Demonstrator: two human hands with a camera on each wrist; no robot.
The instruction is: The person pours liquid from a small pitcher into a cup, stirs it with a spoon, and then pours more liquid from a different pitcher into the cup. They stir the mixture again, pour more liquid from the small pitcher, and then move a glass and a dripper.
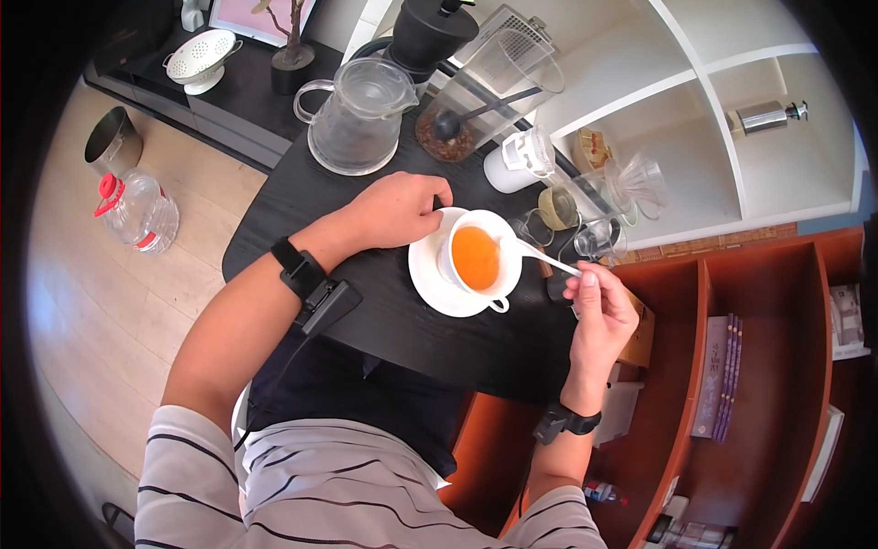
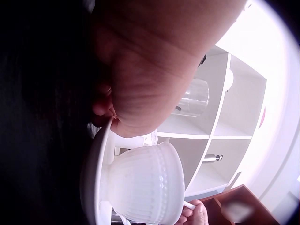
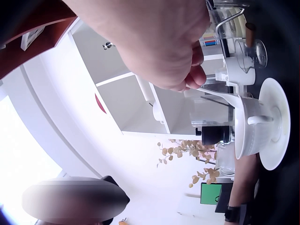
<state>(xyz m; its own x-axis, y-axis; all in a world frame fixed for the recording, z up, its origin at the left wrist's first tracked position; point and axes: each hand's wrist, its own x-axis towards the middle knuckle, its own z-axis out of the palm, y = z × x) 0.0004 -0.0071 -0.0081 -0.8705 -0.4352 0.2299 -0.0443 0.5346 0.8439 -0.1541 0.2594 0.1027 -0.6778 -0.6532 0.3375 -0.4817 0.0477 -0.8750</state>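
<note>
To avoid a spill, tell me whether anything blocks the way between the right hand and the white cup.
Nothing visible does: only the white spoon, pinched in the right hand, spans the gap to the cup. The left hand holds the saucer on the opposite side.

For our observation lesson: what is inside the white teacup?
The white teacup holds orange liquid, and a white spoon reaches over its rim. The cup's bottom is hidden beneath the liquid. Whether the spoon touches liquid is unclear.
</note>
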